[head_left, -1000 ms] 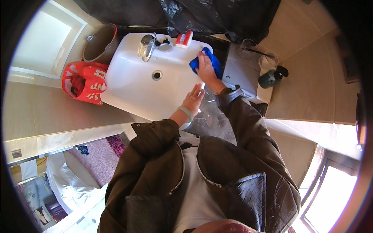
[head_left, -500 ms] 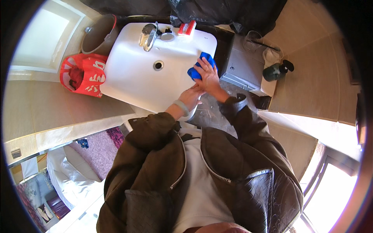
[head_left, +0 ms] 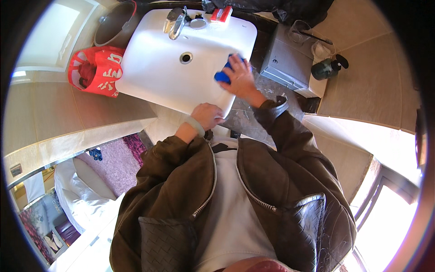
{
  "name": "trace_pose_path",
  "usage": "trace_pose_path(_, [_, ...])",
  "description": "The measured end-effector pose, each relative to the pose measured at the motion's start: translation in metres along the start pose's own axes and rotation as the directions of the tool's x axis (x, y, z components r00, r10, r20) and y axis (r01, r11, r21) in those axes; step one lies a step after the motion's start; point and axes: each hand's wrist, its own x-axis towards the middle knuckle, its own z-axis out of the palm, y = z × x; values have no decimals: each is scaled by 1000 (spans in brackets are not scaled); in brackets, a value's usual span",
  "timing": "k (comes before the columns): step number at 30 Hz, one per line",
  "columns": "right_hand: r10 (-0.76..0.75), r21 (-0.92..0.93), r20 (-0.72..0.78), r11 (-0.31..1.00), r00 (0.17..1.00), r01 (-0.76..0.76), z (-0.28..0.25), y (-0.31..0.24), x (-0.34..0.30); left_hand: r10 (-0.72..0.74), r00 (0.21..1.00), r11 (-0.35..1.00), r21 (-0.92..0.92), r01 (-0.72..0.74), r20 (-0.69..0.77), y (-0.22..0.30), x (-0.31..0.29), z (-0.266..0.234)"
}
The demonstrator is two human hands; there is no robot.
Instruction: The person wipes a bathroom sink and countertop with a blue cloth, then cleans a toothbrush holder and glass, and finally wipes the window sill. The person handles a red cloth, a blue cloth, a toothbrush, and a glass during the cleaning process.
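A white washbasin (head_left: 154,68) is in front of me, with a chrome tap (head_left: 177,22) at its far side and a round drain hole (head_left: 186,57). My right hand (head_left: 242,80) presses a blue cloth (head_left: 222,76) against the basin's right side, fingers laid over it. Part of the cloth is hidden under the palm. At the near rim, my left hand (head_left: 207,116) curls its fingers over the edge; the fingertips are partly hidden. A pale bracelet (head_left: 195,126) circles that wrist.
A red bag (head_left: 102,72) and a dark bucket (head_left: 114,25) stand left of the basin. A red-and-white packet (head_left: 221,15) lies on the far rim. Right of the basin are a grey box (head_left: 290,56), a clear cup (head_left: 297,31) and a dark pump bottle (head_left: 325,69).
My left hand has moved away from the right hand, left along the basin's near rim. The right hand and blue cloth have shifted slightly left within the basin. The view has tilted a little.
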Motion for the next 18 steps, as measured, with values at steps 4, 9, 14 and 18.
trace_pose_path(4, [-108, 283, 55, 955, 993, 88, 3, -71, -39, -347, 938, 898, 285, 334, -8, 0, -21, -9])
trace_pose_path(9, [-127, 329, 12, 937, 992, 116, -5, -69, -59, -267, 959, 954, 166, 250, 91, 4, -26, -2])
trace_pose_path(14, [254, 239, -264, 952, 930, -192, 9, 12, -26, -73, 976, 977, 183, 111, -204, 13, 2, 26])
trace_pose_path(18, [521, 553, -100, 737, 848, -388, 12, 7, -16, -207, 943, 960, 130, 247, -261, 28, 10, 21])
